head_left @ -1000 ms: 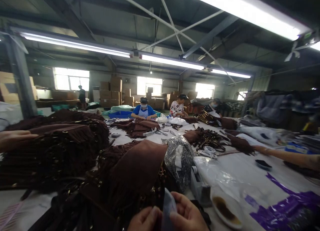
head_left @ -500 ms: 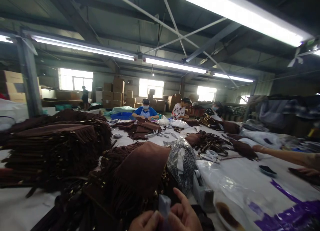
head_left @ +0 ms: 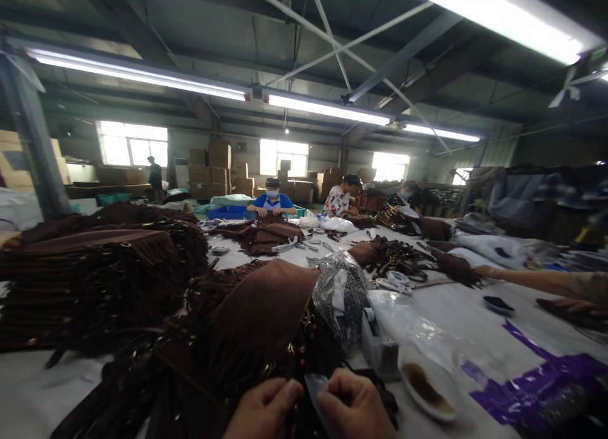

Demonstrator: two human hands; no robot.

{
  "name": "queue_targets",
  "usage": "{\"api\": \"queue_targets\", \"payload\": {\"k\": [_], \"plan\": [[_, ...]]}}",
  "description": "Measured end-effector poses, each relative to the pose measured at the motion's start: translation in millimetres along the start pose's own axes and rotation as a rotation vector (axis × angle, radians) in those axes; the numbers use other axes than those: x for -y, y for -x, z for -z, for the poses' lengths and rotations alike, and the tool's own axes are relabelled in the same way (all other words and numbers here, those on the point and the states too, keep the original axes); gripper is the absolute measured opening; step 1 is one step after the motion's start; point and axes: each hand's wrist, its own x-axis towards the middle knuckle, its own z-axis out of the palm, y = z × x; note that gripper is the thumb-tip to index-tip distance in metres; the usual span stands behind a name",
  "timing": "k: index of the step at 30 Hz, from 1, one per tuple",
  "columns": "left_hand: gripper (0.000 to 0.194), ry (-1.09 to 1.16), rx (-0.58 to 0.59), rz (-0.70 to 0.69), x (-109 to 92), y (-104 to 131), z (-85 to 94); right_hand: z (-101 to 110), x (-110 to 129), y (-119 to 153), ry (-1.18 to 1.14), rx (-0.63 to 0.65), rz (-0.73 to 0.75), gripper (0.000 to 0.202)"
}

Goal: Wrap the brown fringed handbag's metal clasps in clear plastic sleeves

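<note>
At the bottom centre, my right hand [head_left: 354, 401] pinches a small translucent plastic piece [head_left: 317, 391] between thumb and fingers. Just left of it, my left hand [head_left: 268, 406] has its thumb and forefinger pressed together; whatever lies between them is too small to make out. Both hands are over dark brown fringed bags [head_left: 266, 306] with brass-coloured fittings, heaped in front of me. A tall stack of similar brown fringed pieces [head_left: 90, 268] stands at the left.
Right of the heap are a silvery speckled plastic bag [head_left: 338, 299], a grey tape dispenser [head_left: 380, 347], a white dish with brown residue [head_left: 427, 385] and purple packaging [head_left: 541, 388]. Another person's arm [head_left: 536, 284] reaches in from the right. Several people work farther back.
My hands have moved apart slightly, and the right fingers have curled in around the plastic piece. The left hand has come off it. The view has shifted a little.
</note>
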Motion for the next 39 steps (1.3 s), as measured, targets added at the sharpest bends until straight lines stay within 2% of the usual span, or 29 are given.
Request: {"api": "queue_targets", "payload": {"k": [2, 5, 9, 13, 19, 26, 33, 39], "plan": [[0.050, 0.046, 0.035, 0.026, -13.0, 7.8, -7.9, -1.0, -2.3, 8.9, 0.063, 0.052, 0.032, 0.027], [0.044, -0.021, 0.039, 0.027, -28.4, 13.4, -17.6, -6.2, -1.2, 19.4, 0.133, 0.070, 0.109, 0.023], [0.044, -0.162, -0.012, -0.057, -35.5, 13.5, -22.8, -8.2, 1.7, 25.0, 0.188, 0.027, 0.149, 0.010], [0.042, -0.172, -0.039, -0.082, -38.9, 15.9, -23.9, -5.2, -5.6, 24.8, 0.180, 0.050, 0.144, 0.011], [0.041, -0.157, -0.087, -0.102, -29.7, 12.2, -19.1, -4.8, -20.2, 26.6, 0.158, 0.057, 0.186, 0.018], [0.045, -0.269, -0.095, -0.141, -11.3, -2.9, -6.0, -6.4, -8.3, 20.6, 0.158, 0.029, 0.161, 0.019], [0.045, -0.205, -0.150, -0.150, -18.9, 5.3, -4.4, -19.5, -2.8, 5.8, 0.220, 0.068, 0.150, 0.022], [0.050, -0.168, -0.164, -0.113, -25.1, 8.7, -8.2, -16.3, -1.8, 6.7, 0.211, 0.056, 0.210, 0.025]]}}
